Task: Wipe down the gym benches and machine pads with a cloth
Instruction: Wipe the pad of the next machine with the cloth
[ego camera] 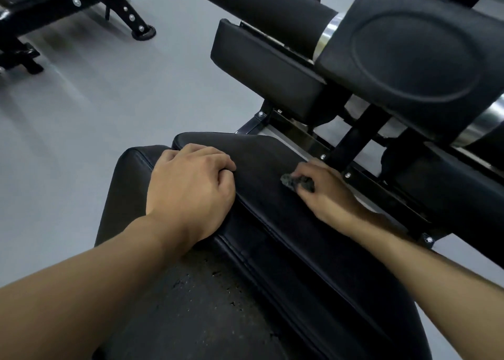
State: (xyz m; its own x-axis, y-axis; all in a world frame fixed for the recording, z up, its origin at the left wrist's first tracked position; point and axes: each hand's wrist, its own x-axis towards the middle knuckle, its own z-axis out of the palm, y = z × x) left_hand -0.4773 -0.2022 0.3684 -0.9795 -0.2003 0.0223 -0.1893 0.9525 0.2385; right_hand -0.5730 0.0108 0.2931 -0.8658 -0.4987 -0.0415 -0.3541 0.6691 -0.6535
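- Step in hand, as I judge it: wiping the black padded surface (272, 217) of the machine, working along its right edge.
- To do it well, keep the cloth (297, 182) flat and pressed down. Use long overlapping strokes from the far end toward the near end, and run it into the stitched seam.
- The near part looks cracked and flaking, so lighter pressure there would avoid lifting more material.
- The right hand (327, 196) has its fingers curled round the bunched dark grey cloth, holding it against the surface near the right edge.
- The left hand (191, 187) rests on the far left corner, fingers tucked under in a loose fist, apparently holding nothing and bracing the body.
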